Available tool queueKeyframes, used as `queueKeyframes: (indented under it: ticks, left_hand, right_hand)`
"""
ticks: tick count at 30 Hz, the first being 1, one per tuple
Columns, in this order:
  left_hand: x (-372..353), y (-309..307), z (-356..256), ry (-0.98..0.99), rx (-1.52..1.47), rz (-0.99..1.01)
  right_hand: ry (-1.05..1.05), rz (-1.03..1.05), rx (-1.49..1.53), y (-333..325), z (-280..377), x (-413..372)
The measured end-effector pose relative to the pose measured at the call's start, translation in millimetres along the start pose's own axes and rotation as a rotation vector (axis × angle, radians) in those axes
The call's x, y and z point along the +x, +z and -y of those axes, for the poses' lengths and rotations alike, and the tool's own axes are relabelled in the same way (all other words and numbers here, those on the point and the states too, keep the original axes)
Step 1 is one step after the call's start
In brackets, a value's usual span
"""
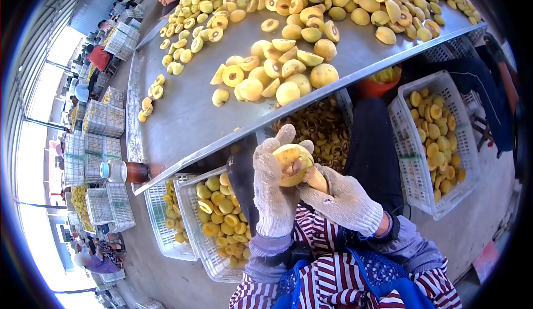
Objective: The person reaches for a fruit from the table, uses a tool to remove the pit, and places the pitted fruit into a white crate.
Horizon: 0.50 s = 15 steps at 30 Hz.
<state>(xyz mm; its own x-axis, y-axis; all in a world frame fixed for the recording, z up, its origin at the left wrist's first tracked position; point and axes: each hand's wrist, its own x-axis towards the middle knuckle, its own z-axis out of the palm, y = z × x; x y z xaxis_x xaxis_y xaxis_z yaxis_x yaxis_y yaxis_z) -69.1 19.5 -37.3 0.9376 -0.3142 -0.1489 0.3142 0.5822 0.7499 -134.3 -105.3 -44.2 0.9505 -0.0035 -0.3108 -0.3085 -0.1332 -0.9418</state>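
Note:
In the middle of the head view, my gloved left hand point(271, 181) is closed around a halved yellow peach point(293, 165), its cut face turned toward my right. My gloved right hand point(347, 198) grips a pitting knife by its light wooden handle point(317, 180). The tool's thin curved metal end touches the cut face around the brown centre. Both gloves are white knit and soiled. Just beyond my hands, a heap of peach halves point(252, 89) lies near the edge of the metal table point(189, 117); several show brown stones or hollows.
Below the table, a container holds brown-yellow scraps point(319, 134). White crates with peach halves stand at left point(191, 220) and right point(408, 159). A bottle of brown liquid point(125, 171) sits at the table's left corner. Other people and stacked crates point(102, 117) are further left.

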Motion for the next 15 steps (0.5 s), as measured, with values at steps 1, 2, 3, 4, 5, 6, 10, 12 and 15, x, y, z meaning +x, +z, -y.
queueKeyframes:
  ticks: [1, 2, 3, 4, 5, 6, 10, 12, 15]
  left_hand:
    - [-1, 1, 1, 0.026, 0.031, -0.005]
    - [-2, 3, 1, 0.053, 0.062, -0.01]
    - [-4, 4, 2, 0.079, 0.093, -0.017]
    - [-5, 6, 2, 0.105, 0.121, -0.01]
    - [-5, 7, 2, 0.13, 0.15, -0.001]
    - [-6, 9, 3, 0.155, 0.179, 0.008]
    - [-7, 15, 6, 0.267, 0.308, 0.048]
    - [-5, 15, -4, 0.237, 0.357, 0.101]
    - [-2, 15, -1, 0.349, 0.462, 0.161]
  right_hand:
    - [0.007, 0.003, -0.013, -1, 3, 0]
    - [0.014, 0.007, -0.026, -2, 6, 0]
    - [0.037, 0.032, 0.001, -3, 9, -1]
    - [0.059, 0.056, 0.028, -4, 11, -1]
    - [0.081, 0.079, 0.055, -4, 12, -1]
    - [0.1, 0.093, 0.099, -3, 12, 0]
    - [0.155, 0.162, 0.321, -3, 17, 1]
    - [0.204, 0.229, 0.428, -8, 25, -2]
    - [0.255, 0.325, 0.586, -16, 28, -2]
